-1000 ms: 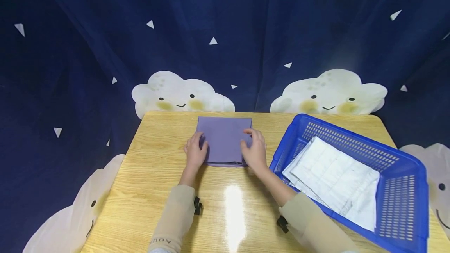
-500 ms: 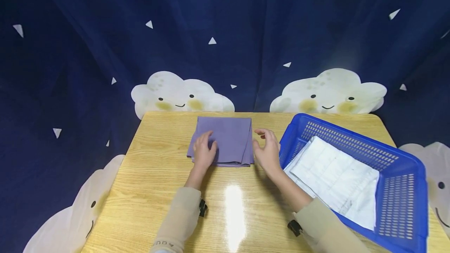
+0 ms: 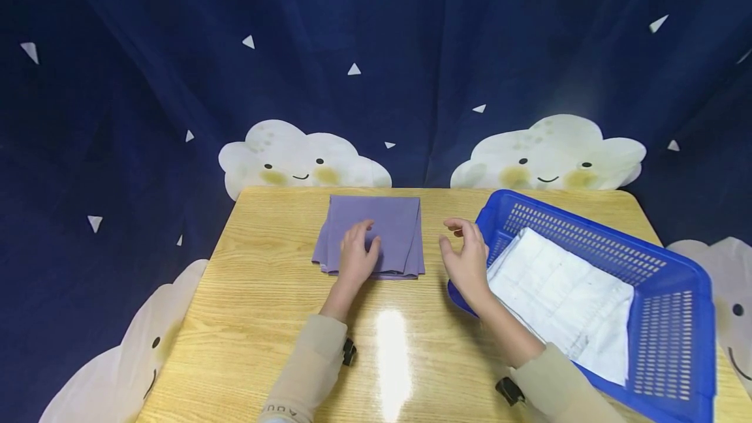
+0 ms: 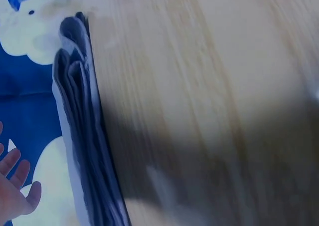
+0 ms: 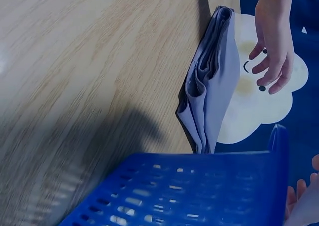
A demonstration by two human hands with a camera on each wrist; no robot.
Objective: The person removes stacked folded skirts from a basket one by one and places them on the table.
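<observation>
As the right hand (image 3: 467, 263) swings frame-right, left hand (image 3: 356, 254) above mid-frame cloth (image 3: 395, 222), all fingers curve loosely, empty: it lies unheld.

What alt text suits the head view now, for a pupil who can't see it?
A person's left hand hovers over a folded purple cloth on a wooden table; the right hand hovers near a blue basket holding folded white cloth. Behind hangs a navy curtain with smiling clouds.
</observation>
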